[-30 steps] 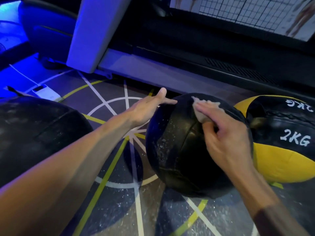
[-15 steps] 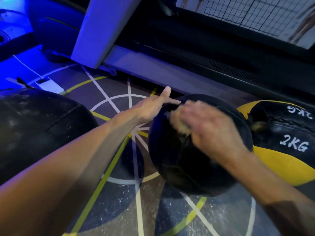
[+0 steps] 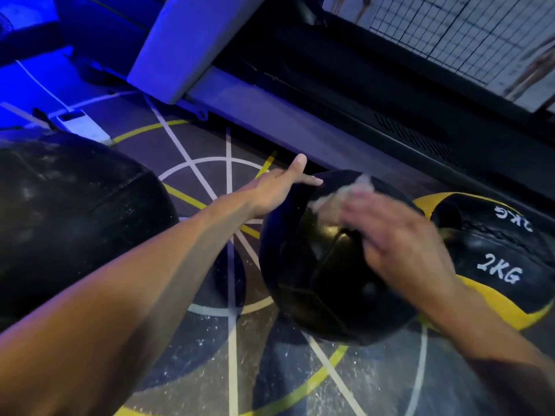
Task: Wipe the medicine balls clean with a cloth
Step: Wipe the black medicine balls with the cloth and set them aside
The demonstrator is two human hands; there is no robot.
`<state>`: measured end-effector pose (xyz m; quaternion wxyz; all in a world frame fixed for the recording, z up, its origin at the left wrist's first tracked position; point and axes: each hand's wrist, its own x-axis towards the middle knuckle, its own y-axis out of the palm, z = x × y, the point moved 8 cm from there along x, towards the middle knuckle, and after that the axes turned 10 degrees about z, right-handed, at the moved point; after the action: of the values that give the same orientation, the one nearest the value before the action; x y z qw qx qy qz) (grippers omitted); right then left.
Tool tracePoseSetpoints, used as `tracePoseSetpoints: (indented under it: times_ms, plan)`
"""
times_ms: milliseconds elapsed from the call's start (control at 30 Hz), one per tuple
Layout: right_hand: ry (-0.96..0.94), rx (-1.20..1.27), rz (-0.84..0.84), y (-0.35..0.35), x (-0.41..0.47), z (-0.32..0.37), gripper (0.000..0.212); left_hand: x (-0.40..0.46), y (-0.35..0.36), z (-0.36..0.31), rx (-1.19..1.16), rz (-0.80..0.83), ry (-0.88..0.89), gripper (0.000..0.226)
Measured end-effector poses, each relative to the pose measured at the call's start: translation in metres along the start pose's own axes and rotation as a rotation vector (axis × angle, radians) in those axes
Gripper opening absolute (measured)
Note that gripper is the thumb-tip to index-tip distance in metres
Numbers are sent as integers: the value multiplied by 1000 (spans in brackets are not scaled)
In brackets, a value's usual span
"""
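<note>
Wiping is under way: black medicine ball (image 3: 318, 265) sits on the floor (image 3: 210, 355) at centre; left hand (image 3: 279, 187), fingers straight, steadies its ten o'clock side. Right hand (image 3: 399, 244), blurred, seemingly clutches the cloth (image 3: 333, 199) on top. Next: rotate the ball, then the 2KG ball (image 3: 492, 265) at three o'clock.

dark floor (image 3: 186, 364) with white and yellow lines – black ball (image 3: 303, 280), yellow-black 2kg ball (image 3: 495, 265), big black ball (image 3: 69, 217) resting on it
</note>
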<state>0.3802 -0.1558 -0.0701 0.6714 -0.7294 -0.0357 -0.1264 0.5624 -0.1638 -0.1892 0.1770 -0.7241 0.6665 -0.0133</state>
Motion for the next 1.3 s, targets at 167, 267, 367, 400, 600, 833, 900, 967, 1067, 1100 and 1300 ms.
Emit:
tracePoseSetpoints:
  times_ms: [167, 267, 367, 400, 600, 833, 900, 967, 1067, 1100, 1300]
  plan:
    - [-166, -104, 377, 81, -28, 54, 42, -9, -2, 0, -79, 28, -41, 73]
    - [-425, -40, 573, 94, -32, 79, 41, -12, 0, -3, -90, 80, -67, 78]
    - [-33, 65, 281, 46, 30, 9, 52, -14, -6, -8, -93, 53, -102, 83]
    - [117, 88, 203, 33, 41, -12, 52, -15, -7, -10, -93, 39, -110, 84]
    - [-177, -52, 535, 119, 12, 73, 28, -16, -11, -9, -85, 57, -91, 88]
    - [10, -67, 419, 62, 65, -4, 46, -16, -11, -9, -154, 35, -100, 86]
    - [56, -232, 399, 66, 64, 0, 41, -14, -14, -9, -134, 35, -108, 86]
    - [-105, -477, 593, 104, 35, 56, 31, -12, -13, -8, -113, 69, -91, 92]
    - [-448, -299, 889, 160, -37, 123, 13, -12, -13, 1, -115, 61, -89, 89]
    - [-487, -248, 921, 165, -46, 127, 11, -12, -12, 0, -116, 61, -85, 89]
    - [-232, -88, 272, 78, 13, 56, 47, -11, -12, -1, -57, 33, -106, 83]
